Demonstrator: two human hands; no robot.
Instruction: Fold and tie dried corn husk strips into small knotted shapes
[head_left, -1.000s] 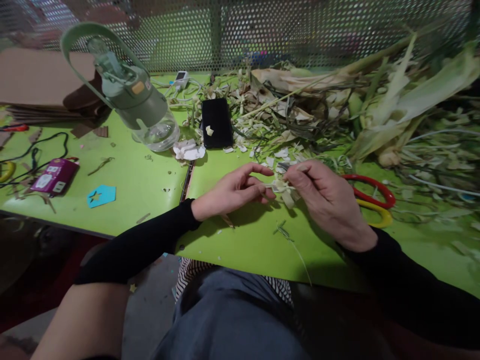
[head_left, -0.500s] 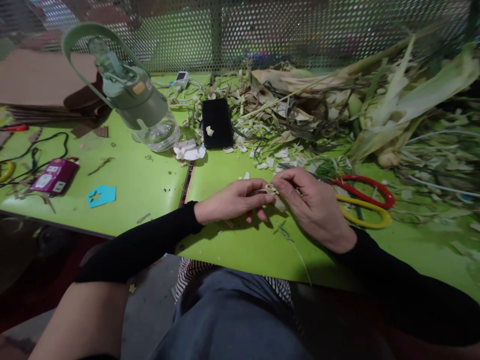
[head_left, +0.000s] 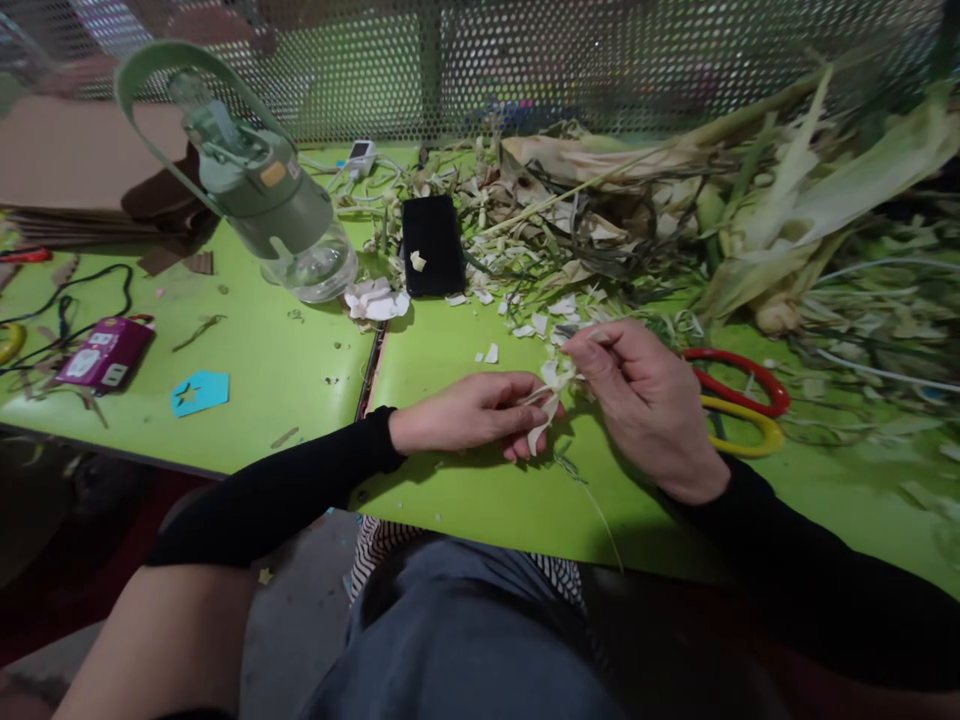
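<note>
Over the green table, my left hand pinches a small pale bundle of corn husk between thumb and fingers, its loose ends fanning out to the right and downward. My right hand is just to the right and slightly higher, thumb and forefinger closed together; what lies between them is too small to make out. Scissors with a red and a yellow handle lie beside the right wrist, partly covered by the hand. A thin green strand rests on the table below the bundle.
A heap of husk scraps spreads along the back, with whole husks at right. A black phone, a green water bottle, a purple box, a blue star-cut card and stacked brown sheets stand further left.
My right hand has drawn away from the left, rightward and slightly up. The husk bundle stays in my left hand and now shows spread, loose ends. The left hand has dipped slightly.
</note>
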